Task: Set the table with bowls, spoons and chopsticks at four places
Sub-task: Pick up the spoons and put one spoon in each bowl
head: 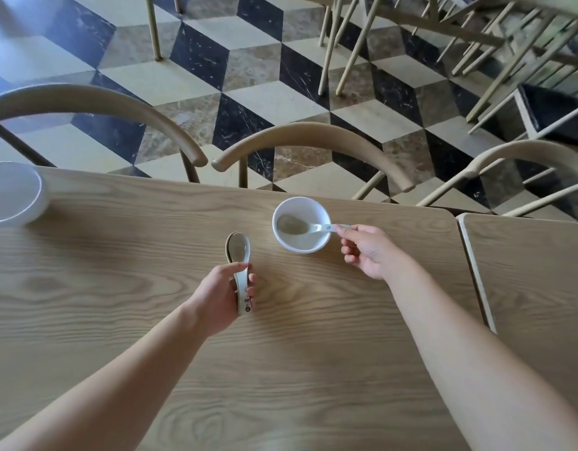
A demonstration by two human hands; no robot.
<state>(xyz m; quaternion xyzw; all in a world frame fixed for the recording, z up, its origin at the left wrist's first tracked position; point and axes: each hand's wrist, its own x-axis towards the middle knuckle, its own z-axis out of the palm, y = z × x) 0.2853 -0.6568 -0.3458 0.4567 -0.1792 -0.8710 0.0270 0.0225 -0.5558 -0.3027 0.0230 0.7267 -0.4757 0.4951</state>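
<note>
A small white bowl [301,240] stands near the far edge of the wooden table [151,255]. A white ceramic spoon [294,224] lies with its scoop inside this bowl, its handle over the right rim. My right hand [366,250] pinches the end of that handle. My left hand [224,296] grips the handles of a stack of nested spoons [239,252], scoops pointing away from me, just left of the bowl. A second white bowl [12,193] sits at the far left edge, partly cut off. No chopsticks are in view.
Three curved wooden chair backs [310,135] line the table's far side. A second table [535,275] abuts on the right with a narrow gap. More chairs stand on the patterned tile floor beyond.
</note>
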